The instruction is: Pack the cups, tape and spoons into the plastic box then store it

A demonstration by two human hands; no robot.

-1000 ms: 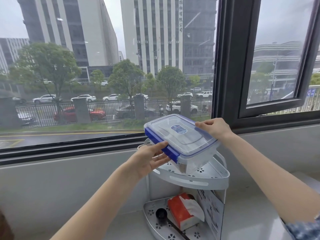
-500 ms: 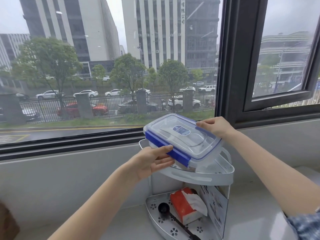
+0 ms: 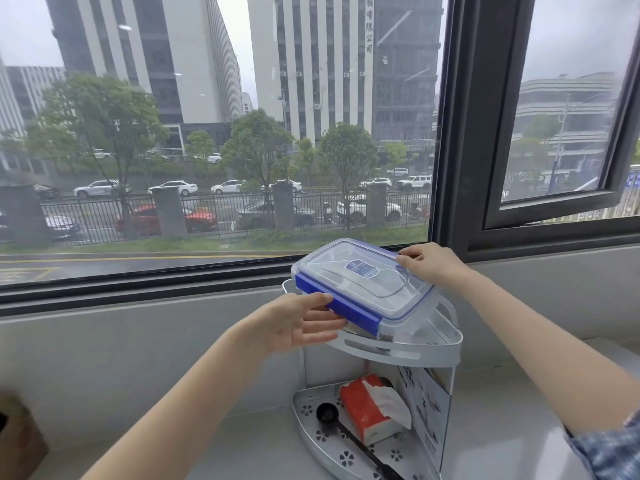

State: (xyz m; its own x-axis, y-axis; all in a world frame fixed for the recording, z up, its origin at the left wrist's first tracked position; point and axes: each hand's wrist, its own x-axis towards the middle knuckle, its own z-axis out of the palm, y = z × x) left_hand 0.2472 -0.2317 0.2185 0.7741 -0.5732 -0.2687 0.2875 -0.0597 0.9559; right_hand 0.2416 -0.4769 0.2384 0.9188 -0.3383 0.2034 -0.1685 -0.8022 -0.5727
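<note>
Storing: you are setting the plastic box (image 3: 363, 289) onto the top tier of the corner shelf (image 3: 398, 351), which is standing on the sill below the window (image 3: 221, 133).
Box position: it is sitting tilted over the tier's left part, its near blue latch (image 3: 337, 308) facing you; whether its base is fully seated on the tier cannot be told.
Lid: it is on the box and the near latch is looking closed; the contents are not readable through the plastic.
Left hand (image 3: 298, 327): you are holding it open, fingers spread flat against the near latch side, pressing and steadying rather than clasping.
Right hand (image 3: 429, 266): you are pinching the far right corner of the lid rim with curled fingers.
Handling, judged: the box is rigid and smooth, so it is likely sliding easily on the tier; with cups, tape and spoons inside it is probably light to moderate, and the load may be shifting when tilted.
Hold points, judged: the two short ends under the rim are offering the surest hold; lifting by a latch is risking popping it open.
Lower tier: a red tissue pack (image 3: 372, 408) and a black scoop (image 3: 341, 427) are lying there, well clear of the box.
Risk, judged: the box is overhanging the tier's curved front edge, so letting go before it is sitting level is inviting a tip.
</note>
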